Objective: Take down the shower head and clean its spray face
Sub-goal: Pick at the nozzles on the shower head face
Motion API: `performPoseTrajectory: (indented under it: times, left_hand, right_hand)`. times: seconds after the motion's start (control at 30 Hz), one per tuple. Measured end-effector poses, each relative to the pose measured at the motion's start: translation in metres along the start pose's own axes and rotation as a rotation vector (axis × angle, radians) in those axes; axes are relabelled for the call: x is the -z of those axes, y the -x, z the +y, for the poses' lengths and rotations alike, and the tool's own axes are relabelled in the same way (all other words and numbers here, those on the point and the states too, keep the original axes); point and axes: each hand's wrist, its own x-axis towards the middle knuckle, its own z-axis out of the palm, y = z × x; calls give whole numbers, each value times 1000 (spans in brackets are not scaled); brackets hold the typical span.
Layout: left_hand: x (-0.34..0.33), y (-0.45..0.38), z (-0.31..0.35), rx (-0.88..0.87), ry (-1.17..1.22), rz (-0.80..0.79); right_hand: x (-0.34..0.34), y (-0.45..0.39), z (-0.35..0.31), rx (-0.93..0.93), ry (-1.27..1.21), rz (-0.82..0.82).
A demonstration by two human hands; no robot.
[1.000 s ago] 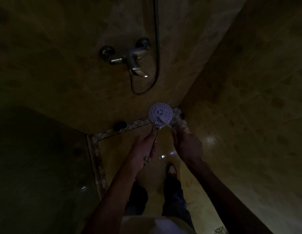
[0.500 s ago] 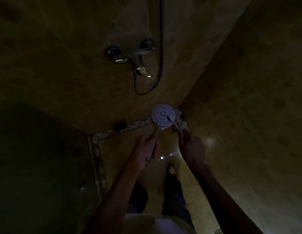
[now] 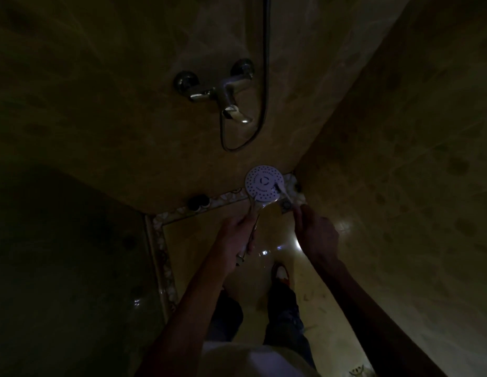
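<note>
The shower head (image 3: 262, 186) is off the wall, its round white spray face with dark nozzle holes turned up toward me. My left hand (image 3: 234, 239) grips its chrome handle from below. My right hand (image 3: 317, 235) holds a small white brush (image 3: 283, 192), whose tip lies on the right edge of the spray face. The scene is very dim, so the brush's bristles are hard to make out.
A chrome mixer tap (image 3: 223, 96) sits on the tiled wall above, with the dark hose (image 3: 265, 77) looping beneath it. A small dark object (image 3: 198, 201) rests on the mosaic floor border. Tiled walls close in on the right and left; my legs stand below.
The brush tip has slid from the centre of the spray face to its right edge. The view has shifted slightly, so the tap and shower head sit a little further right.
</note>
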Motion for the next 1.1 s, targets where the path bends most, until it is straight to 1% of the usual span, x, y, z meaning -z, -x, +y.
performPoseTrajectory:
  times: [0.1, 0.2, 0.27, 0.33, 0.43, 0.5, 0.6, 0.7, 0.87, 1.0, 1.1]
  left_hand:
    - [3, 0, -3, -4, 9, 5]
    - [2, -1, -3, 16, -39, 23]
    - [1, 0, -1, 13, -31, 7]
    - [1, 2, 1, 3, -24, -8]
    - [1, 1, 5, 5, -25, 2]
    - [2, -1, 6, 5, -38, 18]
    - [4, -3, 3, -5, -26, 35]
    - [5, -3, -1, -11, -53, 27]
    - [1, -4, -2, -4, -83, 1]
    - [1, -10, -5, -10, -79, 3]
    - [4, -12, -10, -18, -57, 8]
  right_hand:
    - [-4, 17, -4, 56, 38, -74]
    - [-3, 1, 1, 16, 17, -43]
    - [1, -14, 2, -8, -31, -3]
    - [8, -27, -2, -36, -87, 3]
    - [5, -29, -5, -45, -61, 36]
    - [-2, -19, -5, -21, -13, 32]
    - [-5, -3, -6, 79, 23, -72]
    - [7, -14, -6, 150, 158, -32]
    - [27, -53, -3, 85, 68, -36]
    - [10, -37, -7, 175, 138, -9]
    - [3, -18, -15, 256, 184, -79]
